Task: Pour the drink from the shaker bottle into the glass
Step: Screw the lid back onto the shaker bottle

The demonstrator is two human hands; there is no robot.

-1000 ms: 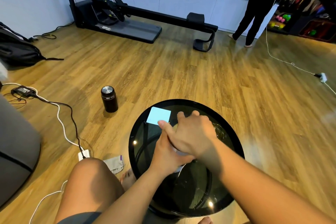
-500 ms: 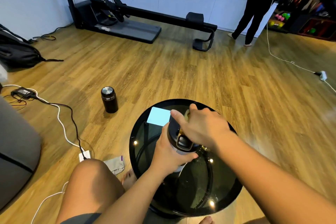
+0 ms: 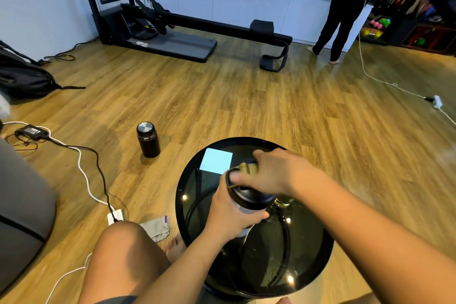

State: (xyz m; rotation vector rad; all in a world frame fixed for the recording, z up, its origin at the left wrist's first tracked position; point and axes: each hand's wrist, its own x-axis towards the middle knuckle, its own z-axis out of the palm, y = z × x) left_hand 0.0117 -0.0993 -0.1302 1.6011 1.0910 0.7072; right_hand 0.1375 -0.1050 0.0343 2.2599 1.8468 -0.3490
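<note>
In the head view, the shaker bottle (image 3: 249,201), pale-bodied with a black screw lid and an olive flip cap, stood upright on the round black glass-topped side table (image 3: 318,266), toward the table's middle. The left hand (image 3: 230,215) was wrapped around the bottle's body, fingers curled across its near side. The right hand (image 3: 274,173) lay over the lid from the right, fingers closed on the lid's rim and cap; how tightly could not be told. Just right of the bottle, beneath the right wrist, part of a clear drinking glass (image 3: 282,202) showed on the table, mostly hidden. A pale blue square card (image 3: 216,161) lay on the table's far left part. On the wooden floor to the left stood a black steel-capped flask (image 3: 148,139). Far right, a person (image 3: 343,10) stood near white cabinets.
</note>
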